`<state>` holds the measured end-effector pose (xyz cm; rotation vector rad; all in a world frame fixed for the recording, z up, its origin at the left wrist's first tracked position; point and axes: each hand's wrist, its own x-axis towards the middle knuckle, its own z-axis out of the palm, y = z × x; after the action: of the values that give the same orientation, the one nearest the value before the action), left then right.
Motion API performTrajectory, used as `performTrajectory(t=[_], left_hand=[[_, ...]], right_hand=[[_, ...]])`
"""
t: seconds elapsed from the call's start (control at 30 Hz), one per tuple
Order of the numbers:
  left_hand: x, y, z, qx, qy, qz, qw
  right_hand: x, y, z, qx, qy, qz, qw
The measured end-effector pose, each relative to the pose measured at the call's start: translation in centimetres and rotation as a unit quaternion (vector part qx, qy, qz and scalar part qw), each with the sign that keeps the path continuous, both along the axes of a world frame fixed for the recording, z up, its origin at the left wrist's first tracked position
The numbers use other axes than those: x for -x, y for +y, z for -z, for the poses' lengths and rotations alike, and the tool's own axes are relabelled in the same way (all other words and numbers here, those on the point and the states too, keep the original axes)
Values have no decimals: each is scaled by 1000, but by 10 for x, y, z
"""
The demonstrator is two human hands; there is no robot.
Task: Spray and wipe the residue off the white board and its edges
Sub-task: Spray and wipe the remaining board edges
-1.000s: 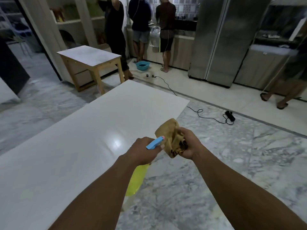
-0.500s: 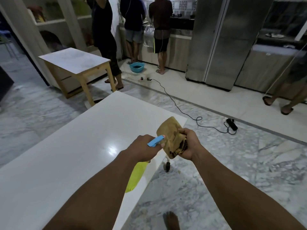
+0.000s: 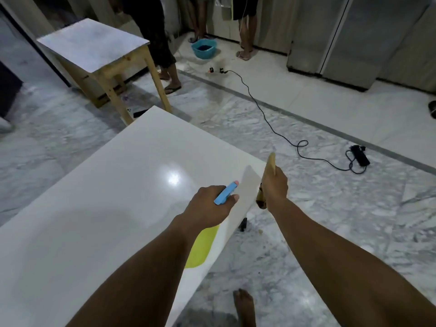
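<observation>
at the white board (image 3: 106,208), left grip (image 3: 210,206) holds yellow spray bottle (image 3: 200,249), right grip (image 3: 274,187) clutches tan cloth (image 3: 271,161).

Dim room, one overhead light, wide-angle bend.
Hard white glare spot (image 3: 173,178) on the glossy white board (image 3: 106,204), just ahead of the left grip (image 3: 210,206); broad soft grey shadow across the board's near half, a sharper wedge of shade by its right edge. Weak sheen on the marble floor (image 3: 330,208), darkest toward the upper left corner. Straight lines bowed near the frame edges, tall steel doors (image 3: 354,36) leaning. Overall softness and compression smear; cloth (image 3: 271,165) in the right grip (image 3: 274,187) streaked with blur, spray bottle (image 3: 226,195) edges fuzzy, far legs indistinct.
</observation>
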<state>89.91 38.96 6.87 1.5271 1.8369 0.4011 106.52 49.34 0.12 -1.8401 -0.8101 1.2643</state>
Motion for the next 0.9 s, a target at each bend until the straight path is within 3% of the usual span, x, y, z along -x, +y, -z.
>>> performTrajectory(t=[0.1,0.27,0.4,0.5,0.63,0.9], left_hand=[[-3,15,10,14,-6,-10,1000],[5,31,27,31,-14,-16,999],[16,34,47,35,-38,-43,998],[23,32,56,30,-52,-60,996],[32,25,64,30,-53,-72,996],[54,-16,63,21,-41,-60,997]], right_hand=[[-6,36,38,-50,-81,-13,995],[18,71,104,-46,-150,-93,983],[35,76,127,-69,-181,13,981],[35,79,140,-48,-236,-11,971],[39,69,150,-67,-304,-46,949],[70,-10,157,-78,-333,-80,936]])
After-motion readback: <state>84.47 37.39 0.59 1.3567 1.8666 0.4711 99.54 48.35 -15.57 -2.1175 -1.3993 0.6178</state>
